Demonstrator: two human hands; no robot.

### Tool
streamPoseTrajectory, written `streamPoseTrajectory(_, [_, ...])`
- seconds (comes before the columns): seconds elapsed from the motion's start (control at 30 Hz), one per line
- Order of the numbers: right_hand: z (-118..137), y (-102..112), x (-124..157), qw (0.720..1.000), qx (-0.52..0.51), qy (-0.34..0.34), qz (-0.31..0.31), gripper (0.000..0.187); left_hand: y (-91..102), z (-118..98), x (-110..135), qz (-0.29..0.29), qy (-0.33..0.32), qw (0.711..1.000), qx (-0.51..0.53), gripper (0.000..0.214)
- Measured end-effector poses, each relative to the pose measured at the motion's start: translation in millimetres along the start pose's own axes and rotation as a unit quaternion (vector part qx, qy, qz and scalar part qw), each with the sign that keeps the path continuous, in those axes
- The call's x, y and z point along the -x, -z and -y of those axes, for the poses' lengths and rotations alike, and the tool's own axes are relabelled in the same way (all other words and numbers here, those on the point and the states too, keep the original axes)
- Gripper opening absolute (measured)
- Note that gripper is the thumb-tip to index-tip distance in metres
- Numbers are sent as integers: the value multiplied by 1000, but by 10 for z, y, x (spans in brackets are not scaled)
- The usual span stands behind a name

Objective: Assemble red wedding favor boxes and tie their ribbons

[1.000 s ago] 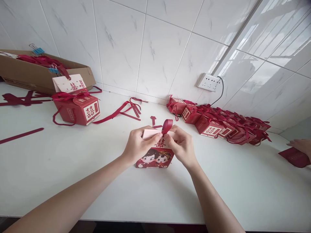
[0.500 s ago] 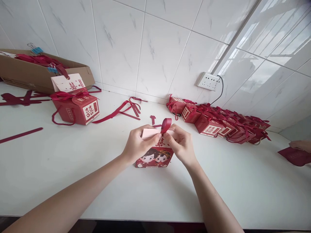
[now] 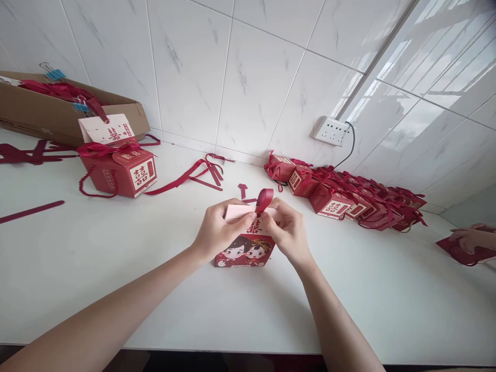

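Observation:
A small gift box (image 3: 245, 252) stands on the white table in front of me, red below with two cartoon figures, pale pink above with red lettering. My left hand (image 3: 225, 225) is closed on the left side of its pink top, thumb in front. At the right side of the top, my right hand (image 3: 289, 227) pinches in the same way. Between the two thumbs a dark red ribbon (image 3: 265, 199) rises in a loop from the top edge. The fingers behind the top are hidden, so I cannot tell how they hold the ribbon's ends.
To the left is a red box (image 3: 120, 168) with a bow, near a cardboard carton (image 3: 39, 111) of ribbons. Loose ribbon strips (image 3: 194, 173) lie mid-table. Several finished-looking red boxes (image 3: 337, 201) line the wall under a power strip (image 3: 332, 130). Another person's hands (image 3: 475, 238) hold something red.
My hands and the gift box stay almost in place; the view has shifted slightly. At the far right, the other person's hands have come further into view with the red piece.

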State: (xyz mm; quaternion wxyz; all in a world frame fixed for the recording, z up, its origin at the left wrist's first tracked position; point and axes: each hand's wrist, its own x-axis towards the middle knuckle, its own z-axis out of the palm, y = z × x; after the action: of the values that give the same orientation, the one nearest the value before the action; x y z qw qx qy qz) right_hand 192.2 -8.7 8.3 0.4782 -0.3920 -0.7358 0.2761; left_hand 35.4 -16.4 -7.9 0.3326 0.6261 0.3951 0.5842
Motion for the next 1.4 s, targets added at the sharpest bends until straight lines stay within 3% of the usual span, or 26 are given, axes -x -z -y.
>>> streamPoseTrajectory(0.5, [-34,12,-9,1000,0,26,10,14,6,-9,-2,-1,-7,1000,-7,13])
streamPoseTrajectory(1.4, [-30,58,-13,998,-40,-9,44,21,0,-4,6,6,-2,1000,4,14])
